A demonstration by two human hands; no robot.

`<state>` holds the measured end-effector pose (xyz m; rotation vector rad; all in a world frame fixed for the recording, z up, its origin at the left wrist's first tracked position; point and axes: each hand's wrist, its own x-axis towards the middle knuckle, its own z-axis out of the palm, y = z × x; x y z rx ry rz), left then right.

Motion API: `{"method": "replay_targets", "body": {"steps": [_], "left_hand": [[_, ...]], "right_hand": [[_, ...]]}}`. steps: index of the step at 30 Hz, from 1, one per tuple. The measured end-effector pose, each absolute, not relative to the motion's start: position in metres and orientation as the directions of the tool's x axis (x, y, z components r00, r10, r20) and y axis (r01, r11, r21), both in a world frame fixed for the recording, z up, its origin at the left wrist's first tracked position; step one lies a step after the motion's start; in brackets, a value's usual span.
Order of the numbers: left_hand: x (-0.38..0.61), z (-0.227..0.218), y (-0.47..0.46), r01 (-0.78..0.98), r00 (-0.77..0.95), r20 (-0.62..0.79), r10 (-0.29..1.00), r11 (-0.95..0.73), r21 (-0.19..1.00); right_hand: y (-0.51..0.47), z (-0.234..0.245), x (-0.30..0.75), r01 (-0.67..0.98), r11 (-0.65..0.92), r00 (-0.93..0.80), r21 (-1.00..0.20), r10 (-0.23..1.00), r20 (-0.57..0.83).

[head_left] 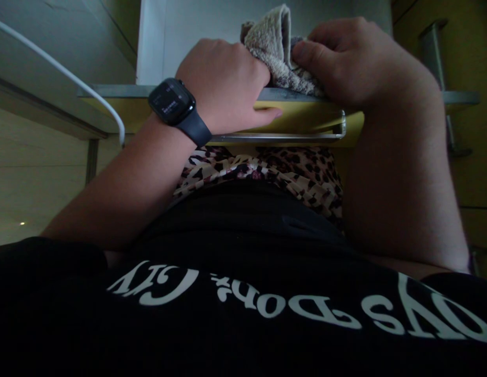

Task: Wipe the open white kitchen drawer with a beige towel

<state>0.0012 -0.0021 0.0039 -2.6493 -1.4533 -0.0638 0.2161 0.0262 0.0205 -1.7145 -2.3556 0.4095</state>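
And the right hand (pixel 353 65) pinches the bunched cloth (pixel 272 50) between the 2 hands, against the drawer rim (pixel 288 95), which the left hand (pixel 225 78) straddles, its hidden fingers' grip unclear; even pressure should serve best!

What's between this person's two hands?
The head view shows a bunched terry cloth between the left hand and the right hand, at the drawer's front edge.

1. Cloth (pixel 269 44) is sitting at drawer's (pixel 110 92) front edge, mid-span, between left hand (pixel 223 78) and right hand (pixel 345 60).
2. Handle (pixel 274 137) is running below that edge.
3. Cable (pixel 66 77) is passing by front-left corner.
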Motion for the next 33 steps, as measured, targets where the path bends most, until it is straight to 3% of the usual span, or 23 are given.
{"method": "replay_targets", "body": {"steps": [33], "left_hand": [[0.0018,0.0042,-0.0027,0.865,0.5,0.069,0.863,-0.495,-0.084]], "right_hand": [[0.0284,0.021,0.2166,0.903,0.287,-0.305,-0.321,0.952,-0.006]]}}
